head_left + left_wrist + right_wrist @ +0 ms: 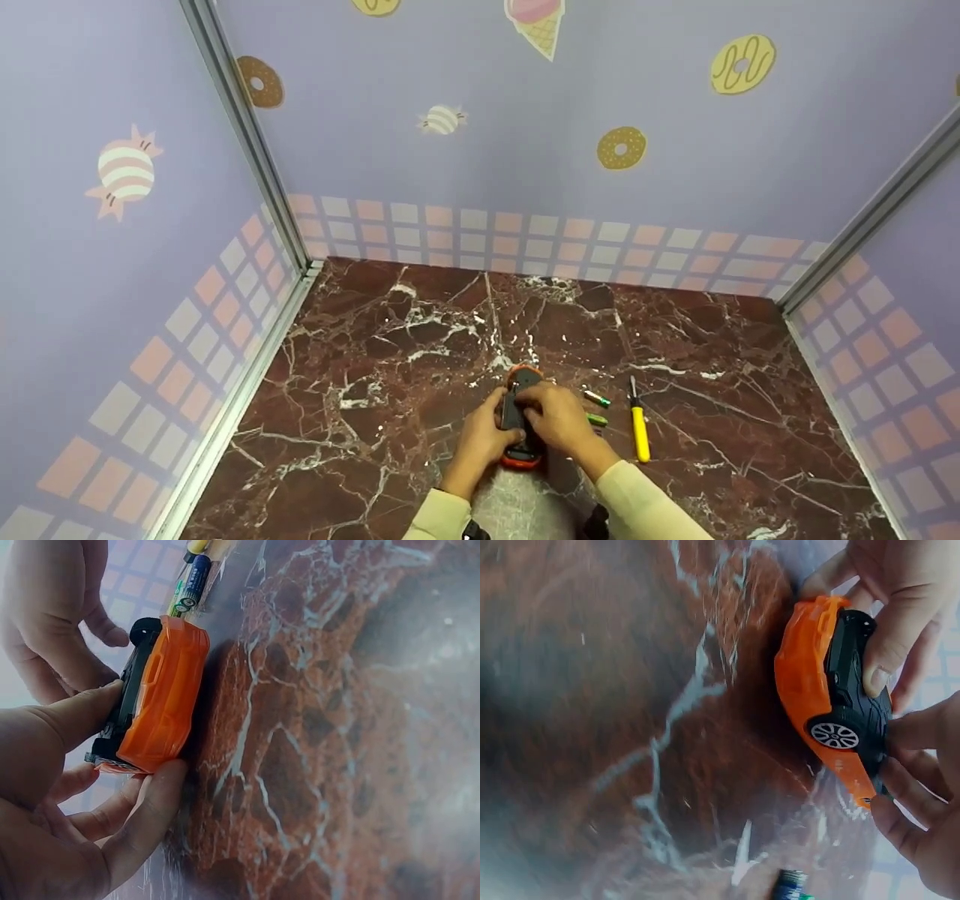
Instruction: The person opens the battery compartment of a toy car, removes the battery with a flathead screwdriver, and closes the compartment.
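You hold the orange toy car (521, 420) upside down on the marble table (375, 390), black underside up. Your left hand (480, 439) grips its side with thumb and fingers, and your right hand (555, 416) curls over the chassis from the other side. Two batteries (598, 409) and a yellow screwdriver (639, 431) lie just right of the car.
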Demonstrator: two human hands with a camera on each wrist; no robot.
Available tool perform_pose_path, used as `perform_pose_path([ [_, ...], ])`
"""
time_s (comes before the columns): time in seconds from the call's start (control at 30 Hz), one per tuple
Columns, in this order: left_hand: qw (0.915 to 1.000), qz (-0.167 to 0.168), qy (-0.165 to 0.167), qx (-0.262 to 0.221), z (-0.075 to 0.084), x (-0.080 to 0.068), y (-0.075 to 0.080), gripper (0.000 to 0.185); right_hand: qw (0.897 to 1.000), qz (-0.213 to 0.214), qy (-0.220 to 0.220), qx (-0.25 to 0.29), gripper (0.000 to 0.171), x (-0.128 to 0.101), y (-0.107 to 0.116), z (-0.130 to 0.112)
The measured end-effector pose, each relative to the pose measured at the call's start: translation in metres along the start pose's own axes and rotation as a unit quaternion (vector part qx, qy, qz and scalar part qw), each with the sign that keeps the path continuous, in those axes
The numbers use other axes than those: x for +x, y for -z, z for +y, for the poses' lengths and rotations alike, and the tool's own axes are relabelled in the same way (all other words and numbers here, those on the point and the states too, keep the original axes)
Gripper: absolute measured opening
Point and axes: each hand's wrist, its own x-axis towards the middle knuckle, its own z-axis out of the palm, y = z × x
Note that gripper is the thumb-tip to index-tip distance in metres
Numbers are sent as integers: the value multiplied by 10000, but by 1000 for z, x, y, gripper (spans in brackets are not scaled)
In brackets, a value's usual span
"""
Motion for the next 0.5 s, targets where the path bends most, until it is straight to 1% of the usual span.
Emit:
perform_pose_path([
  [0.1,9999,-71,41,-84,0,1,0,84,9960,355,-564,599,32,-5,-3,3],
  [0.17,9998,-104,31,-146,0,2,0,84,9910,589,-886,815,42,-8,-4,5],
  [0.23,9997,-124,13,-202,1,2,0,83,9866,735,-1105,947,50,-12,-4,7],
  [0.33,9996,-128,-28,-242,1,3,0,82,9812,721,-1317,1211,57,-17,-6,9],
  [0.4,9996,-137,-24,-251,1,3,0,82,9800,625,-1349,1324,57,-20,-8,11],
  [0.5,9995,-162,30,-266,0,3,0,83,9775,456,-1508,1400,55,-25,-11,11],
])
